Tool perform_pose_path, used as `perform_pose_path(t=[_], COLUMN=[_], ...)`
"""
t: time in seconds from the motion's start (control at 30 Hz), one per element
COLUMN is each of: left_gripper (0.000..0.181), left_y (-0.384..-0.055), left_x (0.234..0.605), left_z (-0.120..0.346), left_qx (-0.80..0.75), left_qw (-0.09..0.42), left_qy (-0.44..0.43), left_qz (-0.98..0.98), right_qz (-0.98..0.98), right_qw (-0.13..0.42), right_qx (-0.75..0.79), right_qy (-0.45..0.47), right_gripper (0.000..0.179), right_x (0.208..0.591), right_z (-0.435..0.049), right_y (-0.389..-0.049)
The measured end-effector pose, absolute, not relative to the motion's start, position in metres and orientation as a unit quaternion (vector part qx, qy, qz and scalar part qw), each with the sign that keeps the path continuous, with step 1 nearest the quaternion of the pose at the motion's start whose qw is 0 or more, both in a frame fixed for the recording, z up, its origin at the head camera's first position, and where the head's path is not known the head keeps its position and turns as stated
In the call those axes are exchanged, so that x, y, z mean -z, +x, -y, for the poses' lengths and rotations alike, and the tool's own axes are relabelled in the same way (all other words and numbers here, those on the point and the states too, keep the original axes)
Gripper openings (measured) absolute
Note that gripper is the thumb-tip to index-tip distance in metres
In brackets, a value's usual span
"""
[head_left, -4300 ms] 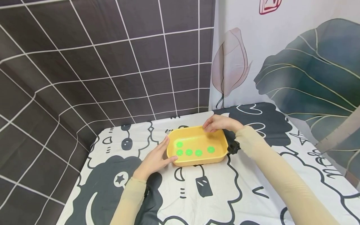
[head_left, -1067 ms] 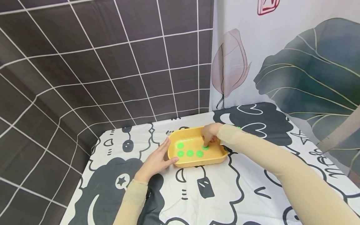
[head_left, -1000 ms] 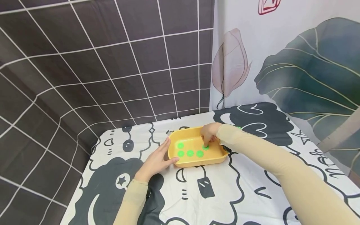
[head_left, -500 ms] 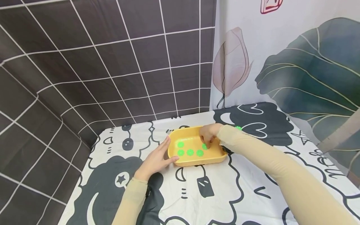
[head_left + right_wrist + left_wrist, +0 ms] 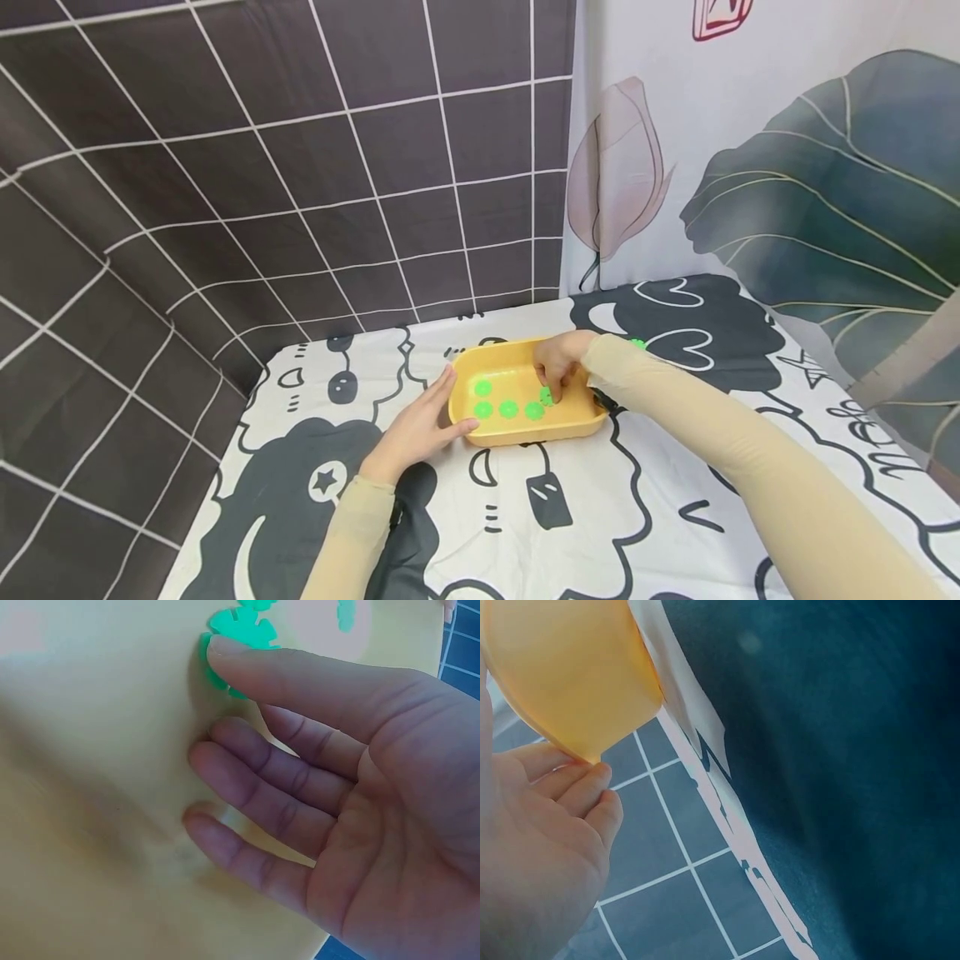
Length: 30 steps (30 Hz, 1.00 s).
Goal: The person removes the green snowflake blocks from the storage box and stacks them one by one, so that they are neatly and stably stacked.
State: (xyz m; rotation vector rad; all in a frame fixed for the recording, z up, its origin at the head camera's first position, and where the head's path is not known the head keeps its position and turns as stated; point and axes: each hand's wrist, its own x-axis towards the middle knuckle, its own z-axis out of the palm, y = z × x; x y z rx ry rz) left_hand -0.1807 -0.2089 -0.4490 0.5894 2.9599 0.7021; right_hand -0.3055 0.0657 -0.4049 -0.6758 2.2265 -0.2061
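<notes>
Biggest thing here is the dark grid cloth (image 5: 300, 158), which takes up most of the upper left of the head view. Next is the black-and-white cartoon sheet (image 5: 592, 517) across the bottom, then a white hanging cloth (image 5: 690, 100) with leaf and bud prints, upper right. Beige sleeves (image 5: 738, 433) come up from the lower edge, one on each arm.

The yellow tray (image 5: 525, 435) sits on the sheet, just right of and below the frame's center. The left hand (image 5: 416, 429) is at its left end, fingers pretty straight along the outside, thumb spread away from them and touching the near rim. The right hand (image 5: 561, 357) dips into the tray's right half, pinching a green flower-shaped piece (image 5: 546, 395). Thumb's on it in the right wrist view, other fingers loosely bent; can't make out the index tip.

Four more green pieces (image 5: 508, 409) lie in the tray's left and middle, and a lone green piece (image 5: 637, 343) pokes out above the right sleeve, on the sheet.
</notes>
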Motion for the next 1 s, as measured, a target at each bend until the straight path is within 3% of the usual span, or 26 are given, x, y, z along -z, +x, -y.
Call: perform_pose_path(t=[1.0], left_gripper=[0.1], left_y=[-0.1797], left_x=[0.4495], left_z=[0.2081], left_qx=[-0.23], left_qw=[0.018], left_qy=[0.188], left_qz=[-0.955], right_qz=[-0.857], right_qw=[0.389], right_qx=[0.169], right_qy=[-0.292], right_gripper=[0.019], right_x=[0.4116], right_z=[-0.0612], right_y=[-0.3036])
